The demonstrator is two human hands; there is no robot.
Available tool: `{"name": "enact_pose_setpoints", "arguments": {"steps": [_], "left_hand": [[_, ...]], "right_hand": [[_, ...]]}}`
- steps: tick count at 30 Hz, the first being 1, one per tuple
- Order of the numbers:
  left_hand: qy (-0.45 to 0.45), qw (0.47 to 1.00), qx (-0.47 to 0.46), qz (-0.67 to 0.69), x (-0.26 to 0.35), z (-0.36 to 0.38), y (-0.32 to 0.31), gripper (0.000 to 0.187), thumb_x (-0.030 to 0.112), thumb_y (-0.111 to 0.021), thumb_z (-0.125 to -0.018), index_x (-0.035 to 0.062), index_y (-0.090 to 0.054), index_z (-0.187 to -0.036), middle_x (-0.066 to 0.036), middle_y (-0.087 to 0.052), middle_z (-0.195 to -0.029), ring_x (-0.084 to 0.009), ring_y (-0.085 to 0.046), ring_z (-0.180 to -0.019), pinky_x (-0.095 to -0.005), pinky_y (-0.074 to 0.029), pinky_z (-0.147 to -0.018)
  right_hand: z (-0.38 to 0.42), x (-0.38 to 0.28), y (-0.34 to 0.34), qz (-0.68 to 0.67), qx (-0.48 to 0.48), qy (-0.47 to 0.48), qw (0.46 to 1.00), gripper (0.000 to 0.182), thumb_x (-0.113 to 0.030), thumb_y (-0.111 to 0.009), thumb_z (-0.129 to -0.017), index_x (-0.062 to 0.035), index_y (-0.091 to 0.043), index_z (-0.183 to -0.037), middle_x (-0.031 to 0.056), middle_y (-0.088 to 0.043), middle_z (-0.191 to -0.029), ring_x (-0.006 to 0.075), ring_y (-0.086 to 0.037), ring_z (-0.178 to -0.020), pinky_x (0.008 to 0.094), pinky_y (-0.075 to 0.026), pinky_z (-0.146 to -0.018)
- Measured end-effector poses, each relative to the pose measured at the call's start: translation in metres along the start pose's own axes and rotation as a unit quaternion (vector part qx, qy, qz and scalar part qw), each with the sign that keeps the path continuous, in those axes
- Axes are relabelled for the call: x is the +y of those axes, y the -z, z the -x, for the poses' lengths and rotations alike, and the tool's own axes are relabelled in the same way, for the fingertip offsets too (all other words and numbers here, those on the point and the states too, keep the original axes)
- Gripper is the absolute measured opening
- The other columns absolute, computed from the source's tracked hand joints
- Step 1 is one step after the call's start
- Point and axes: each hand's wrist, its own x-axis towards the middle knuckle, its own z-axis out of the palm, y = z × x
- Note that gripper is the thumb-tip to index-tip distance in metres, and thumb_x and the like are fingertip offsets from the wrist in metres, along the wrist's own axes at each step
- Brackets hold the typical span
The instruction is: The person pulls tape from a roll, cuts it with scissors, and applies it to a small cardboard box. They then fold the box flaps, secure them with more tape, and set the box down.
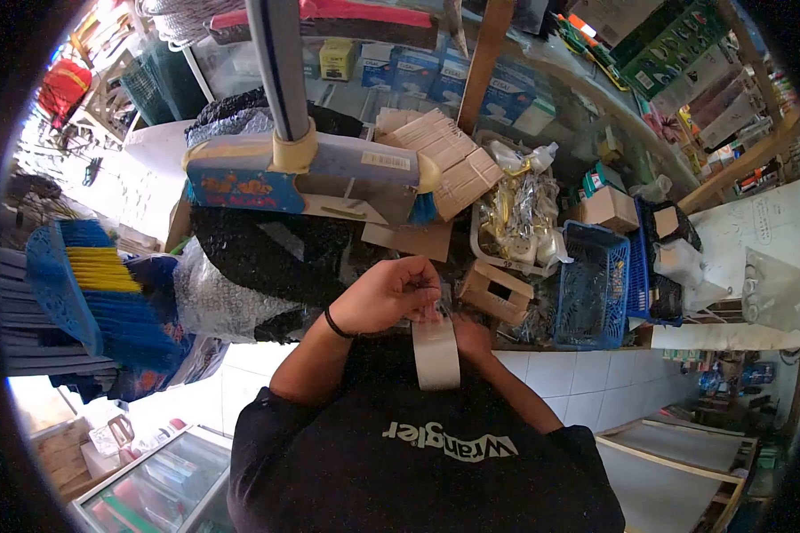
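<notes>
A wide roll of whitish packing tape [437,360] is held upright in front of my chest. My left hand [391,291], with a black band at its wrist, is closed in a pinch at the roll's upper edge, where a bit of clear film shows by the fingertips. Behind the roll is my right hand [476,340], largely hidden, its fingers out of sight, supporting the roll from the right side. A small open cardboard box [496,291] lies just beyond my right hand. Past my left hand is a flat piece of brown cardboard [407,240].
A packaged broom head [302,173] with a pole rises ahead. Black bubble wrap [262,258] lies left, near blue brushes [80,284]. Rightward are a tray of bagged metal parts [517,209] and a blue basket [593,284]. Stacked cardboard pieces [440,155] lie before a glass case.
</notes>
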Motion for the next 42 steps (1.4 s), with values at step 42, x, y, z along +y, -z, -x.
{"name": "enact_pose_setpoints", "arguments": {"steps": [42], "left_hand": [[-0.139, 0.979, -0.01, -0.151, 0.016, 0.01, -0.001, 0.011, 0.011, -0.058, -0.084, 0.0006, -0.054, -0.082, -0.007, -0.06, -0.072, -0.0134, -0.059, -0.067, -0.0279, -0.046, -0.061]], "right_hand": [[0.077, -0.062, 0.314, -0.032, -0.284, 0.165, 0.944, 0.052, -0.021, -0.073, -0.055, -0.0064, -0.056, -0.102, 0.0035, -0.06, -0.073, 0.0106, -0.049, -0.053, 0.0251, -0.04, -0.049]]}}
